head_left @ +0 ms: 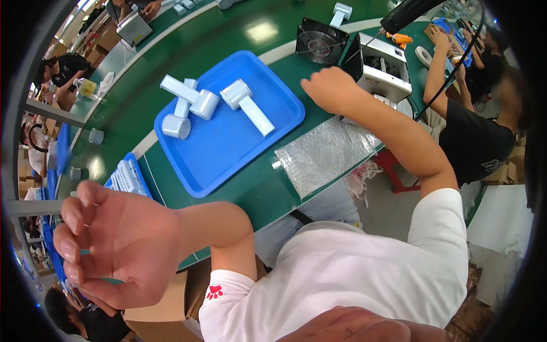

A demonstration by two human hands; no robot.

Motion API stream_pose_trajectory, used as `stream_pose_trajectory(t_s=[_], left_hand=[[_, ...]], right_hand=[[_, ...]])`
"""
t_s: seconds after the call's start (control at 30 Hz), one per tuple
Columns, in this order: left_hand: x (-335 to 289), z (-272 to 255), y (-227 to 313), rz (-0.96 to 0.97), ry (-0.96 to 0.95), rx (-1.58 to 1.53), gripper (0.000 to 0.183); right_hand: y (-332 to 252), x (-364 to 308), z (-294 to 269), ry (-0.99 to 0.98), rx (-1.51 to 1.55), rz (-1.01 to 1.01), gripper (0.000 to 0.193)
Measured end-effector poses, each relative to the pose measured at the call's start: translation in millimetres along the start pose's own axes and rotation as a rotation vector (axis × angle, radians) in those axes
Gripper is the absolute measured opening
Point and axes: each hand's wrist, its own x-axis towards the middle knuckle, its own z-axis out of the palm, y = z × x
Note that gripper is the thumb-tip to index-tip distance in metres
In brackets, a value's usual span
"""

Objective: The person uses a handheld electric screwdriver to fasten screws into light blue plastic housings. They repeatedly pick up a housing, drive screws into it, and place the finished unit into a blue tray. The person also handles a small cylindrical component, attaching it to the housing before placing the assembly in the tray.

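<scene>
My left hand (122,245) is raised at the lower left, close to the camera. Its palm is turned up and the fingers are loosely curled and apart, with nothing seen in them. Over the bench, just right of a blue tray (213,162), my right hand (333,90) has its fingers folded under; whatever they may hold is hidden. The tray carries three pale, hammer-shaped plastic pieces (256,115), each a round cup with a flat handle; two overlap at its left. Beyond my right hand stand a black fan (322,44) and a white metal-cased device (387,71).
Bubble wrap (325,157) lies at the near bench edge. A black powered screwdriver (407,16) hangs at upper right, its cable looping down. Another blue tray (142,176) holds pale pieces at left. A cardboard box (159,310) stands below. A co-worker (476,137) sits at right.
</scene>
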Motion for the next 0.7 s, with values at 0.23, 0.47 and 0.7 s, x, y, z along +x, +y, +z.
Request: stream_pose_trajectory(t_s=[0.23,0.47,0.7], left_hand=[[-4.3,11.8,10.9,0.077,0.169,-0.169,0.029],[-6.4,4.0,17.2,0.126,0.111,-0.151,0.032],[-7.1,-7.0,16.9,0.127,0.078,-0.177,0.031]], right_hand=[[6.4,15.8,73.8,-0.046,-0.103,0.119,0.021],[-0.3,-10.0,-5.8,0.266,0.214,-0.018,0.012],[-50.6,-138.0,-188.1,1.018,1.025,-0.756,0.017]])
